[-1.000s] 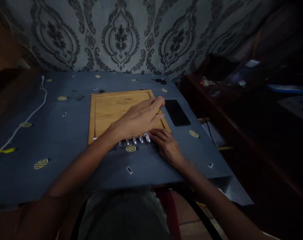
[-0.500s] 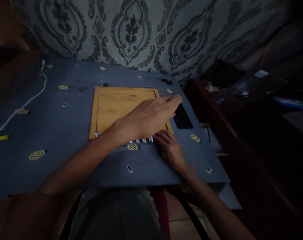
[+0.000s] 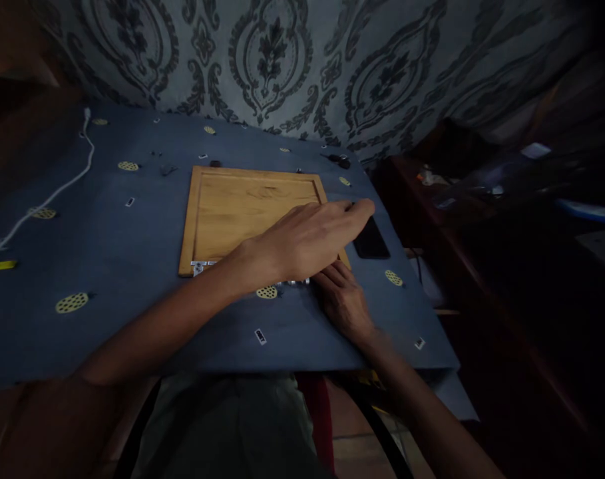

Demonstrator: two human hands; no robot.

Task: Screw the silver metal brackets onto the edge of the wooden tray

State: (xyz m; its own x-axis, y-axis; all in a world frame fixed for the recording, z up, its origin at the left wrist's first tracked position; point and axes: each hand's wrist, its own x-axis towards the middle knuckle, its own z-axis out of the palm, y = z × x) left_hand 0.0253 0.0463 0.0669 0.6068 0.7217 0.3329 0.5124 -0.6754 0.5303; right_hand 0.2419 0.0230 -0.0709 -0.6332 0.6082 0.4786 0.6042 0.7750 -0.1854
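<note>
A wooden panel [image 3: 232,213] with a raised frame lies flat on the cloth-covered table. My left hand [image 3: 312,236] reaches across its right front part, fingers curled down and closed, thumb on top. Whatever it grips is hidden beneath it. Below and partly behind it, my right hand [image 3: 345,299] rests at the panel's front right corner. Its fingers are bent and close together, and the tips are covered, so what they pinch is not visible. Small silver metal pieces [image 3: 198,267] lie along the front edge, largely hidden by my left forearm.
A black phone [image 3: 372,239] lies right of the panel. Behind it sits a small dark item with a cord [image 3: 339,161]. A white cable [image 3: 57,199] runs down the left side, with a yellow strip [image 3: 0,265] near its end. A dark cluttered surface [image 3: 482,233] stands at right.
The view has shifted slightly. My left hand has moved a little nearer and to the right, covering more of the silver pieces by my right hand. My right hand stays at the panel's corner.
</note>
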